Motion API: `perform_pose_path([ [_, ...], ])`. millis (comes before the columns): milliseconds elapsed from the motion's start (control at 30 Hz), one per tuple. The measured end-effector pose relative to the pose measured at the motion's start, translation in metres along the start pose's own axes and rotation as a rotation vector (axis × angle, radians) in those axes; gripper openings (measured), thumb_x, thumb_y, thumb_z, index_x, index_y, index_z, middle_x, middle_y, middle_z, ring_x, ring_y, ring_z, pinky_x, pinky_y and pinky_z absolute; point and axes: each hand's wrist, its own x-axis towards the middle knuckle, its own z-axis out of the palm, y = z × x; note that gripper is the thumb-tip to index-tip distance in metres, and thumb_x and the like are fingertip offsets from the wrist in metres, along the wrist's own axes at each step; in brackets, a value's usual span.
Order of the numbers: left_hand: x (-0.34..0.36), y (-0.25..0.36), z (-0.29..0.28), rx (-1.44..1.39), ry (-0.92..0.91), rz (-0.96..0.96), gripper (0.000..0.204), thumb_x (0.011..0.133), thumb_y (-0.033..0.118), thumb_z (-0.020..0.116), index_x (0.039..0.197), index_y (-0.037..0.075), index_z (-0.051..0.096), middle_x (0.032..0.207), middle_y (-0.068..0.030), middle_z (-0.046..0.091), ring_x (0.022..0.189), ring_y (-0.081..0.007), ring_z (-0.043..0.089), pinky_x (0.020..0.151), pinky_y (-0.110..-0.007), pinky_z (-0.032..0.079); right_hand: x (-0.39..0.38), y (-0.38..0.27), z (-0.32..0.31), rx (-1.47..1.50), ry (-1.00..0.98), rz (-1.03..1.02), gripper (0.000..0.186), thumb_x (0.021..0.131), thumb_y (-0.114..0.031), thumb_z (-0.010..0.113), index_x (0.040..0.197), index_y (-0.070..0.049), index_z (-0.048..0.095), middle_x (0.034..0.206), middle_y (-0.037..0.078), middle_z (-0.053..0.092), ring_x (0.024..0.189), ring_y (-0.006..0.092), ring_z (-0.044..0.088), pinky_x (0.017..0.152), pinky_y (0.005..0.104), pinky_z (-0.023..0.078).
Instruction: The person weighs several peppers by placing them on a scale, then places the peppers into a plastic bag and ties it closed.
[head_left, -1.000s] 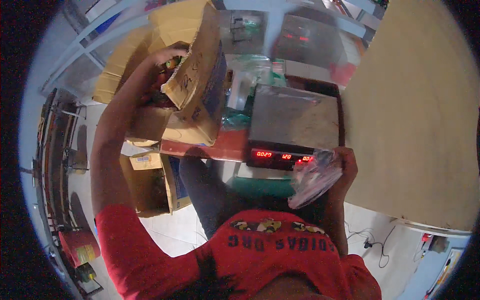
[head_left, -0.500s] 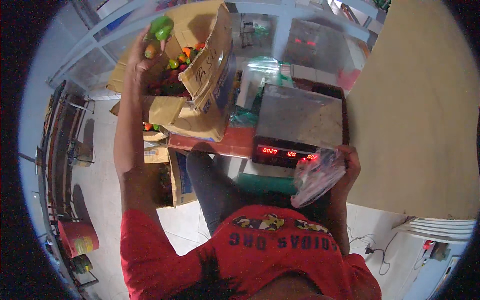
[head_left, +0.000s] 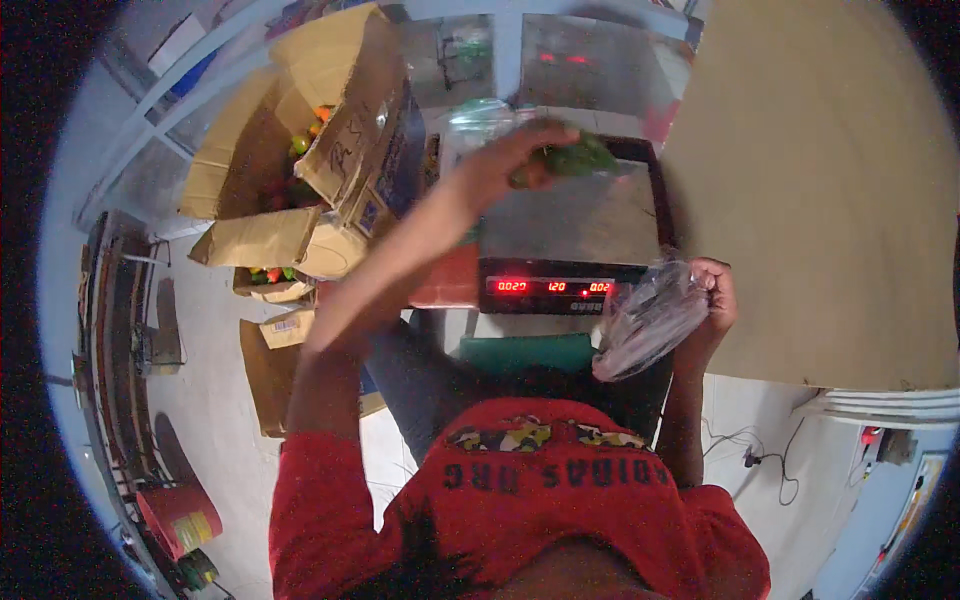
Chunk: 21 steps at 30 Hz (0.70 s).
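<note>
My left hand (head_left: 532,152) is closed around green peppers (head_left: 582,155), slightly blurred, above the far part of a weighing scale (head_left: 565,225). The scale has a flat metal platform and a lit red display (head_left: 550,288) along its near edge. To the right of the scale, my right hand (head_left: 716,290) pinches the edge of a clear plastic bag (head_left: 650,325). The bag hangs crumpled by the display's right end; what it holds, if anything, I cannot make out. At the left stands an open cardboard box (head_left: 345,150) with red, orange and green peppers (head_left: 301,145) inside.
Below the big box, a smaller carton (head_left: 262,375) rests on the floor, with more peppers (head_left: 270,274) above it. Clear and green plastic wrapping (head_left: 482,115) lies behind the scale. A large tan board (head_left: 810,220) stands close on the right. A red bucket (head_left: 180,520) is at the lower left.
My left hand has moved right from over the cardboard box to above the scale, carrying the green peppers. My right hand still holds the plastic bag. The view has shifted slightly.
</note>
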Motion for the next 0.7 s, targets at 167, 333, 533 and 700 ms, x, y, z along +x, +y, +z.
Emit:
perform_pose_path([
  [167,0.077,-0.183,-0.015,0.125,-0.09,-0.394,0.042,0.074,0.043,0.072,0.094,0.008,0.064,0.078,-0.0019,0.062,0.062,-0.0111,0.056,0.055,-0.026,0.047,-0.002,0.003,-0.006,-0.127,0.049,-0.006,0.008,0.086,-0.001,0.048,0.089,-0.002,0.056,0.074,-0.004,0.05,0.068,0.0055,0.046,0.063,0.0197,0.038],
  [333,0.095,-0.197,0.017,0.326,0.023,-0.463,0.048,0.07,0.049,0.073,0.09,0.006,0.064,0.083,-0.0072,0.066,0.073,-0.0184,0.064,0.062,-0.033,0.051,-0.001,0.012,-0.014,-0.207,0.064,0.015,0.009,0.086,-0.002,0.049,0.09,-0.001,0.057,0.074,-0.004,0.05,0.068,0.0056,0.047,0.063,0.02,0.039],
  [533,0.117,-0.194,0.02,1.0,0.172,-0.359,0.076,0.054,0.064,0.076,0.1,0.005,0.065,0.107,-0.0183,0.064,0.102,-0.0349,0.061,0.088,-0.046,0.046,-0.003,0.001,-0.006,-0.195,0.043,0.057,0.01,0.089,-0.008,0.051,0.088,-0.001,0.058,0.077,-0.001,0.054,0.07,0.0079,0.051,0.063,0.0216,0.041],
  [700,0.123,-0.189,0.019,1.056,0.066,-0.2,0.077,0.054,0.067,0.074,0.106,0.011,0.065,0.108,-0.0168,0.064,0.104,-0.0333,0.06,0.09,-0.046,0.045,-0.004,0.017,-0.016,-0.247,0.039,-0.01,0.019,0.093,-0.018,0.054,0.086,-0.002,0.059,0.081,0.003,0.057,0.073,0.0113,0.055,0.065,0.0239,0.045],
])
